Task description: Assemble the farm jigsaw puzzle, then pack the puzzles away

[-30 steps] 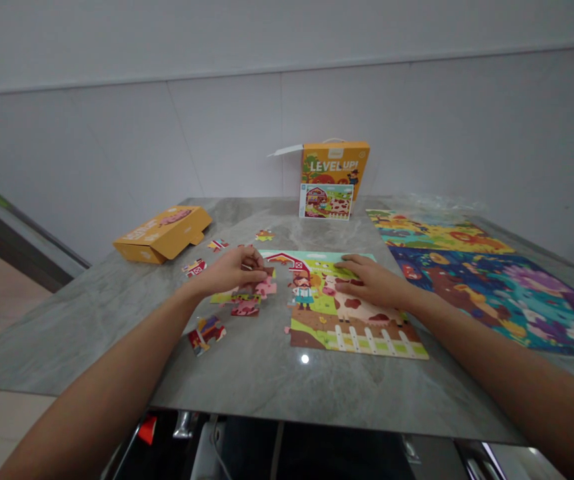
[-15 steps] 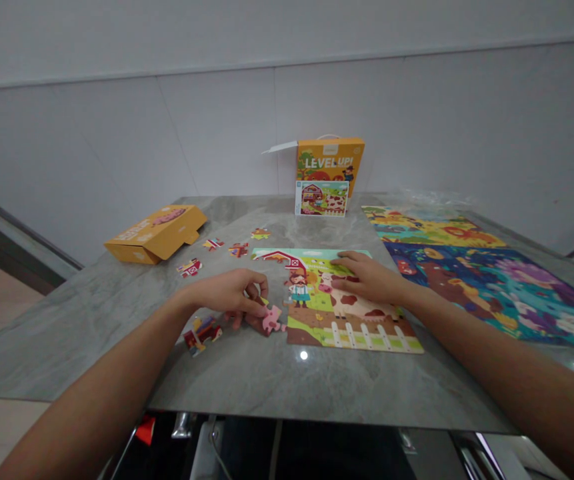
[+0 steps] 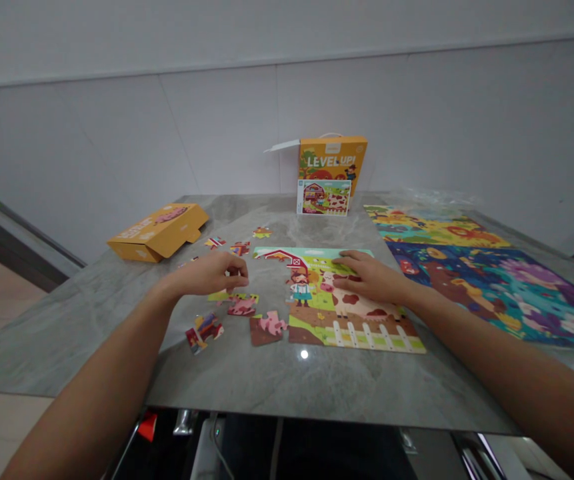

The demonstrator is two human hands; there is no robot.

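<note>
My left hand hovers low over the loose pieces left of the puzzle, fingers curled together; what they hold, if anything, is hidden. Under and beside it lie a yellow-green puzzle piece and a pink pig puzzle piece. A brown piece with a pink pig rests against the lower left edge of the partly joined farm puzzle, with a slight gap showing. My right hand lies flat with fingers spread on the puzzle's cow and grass. Red-and-purple pieces sit nearer the table edge.
Several loose pieces lie behind my left hand. A yellow box rests at the left. An orange box stands at the back with a picture card before it. Two colourful puzzles cover the right side, near clear plastic.
My left hand has let go of the brown pig piece by the puzzle's lower left edge and moved up and left over the loose pieces. My right hand stays put.
</note>
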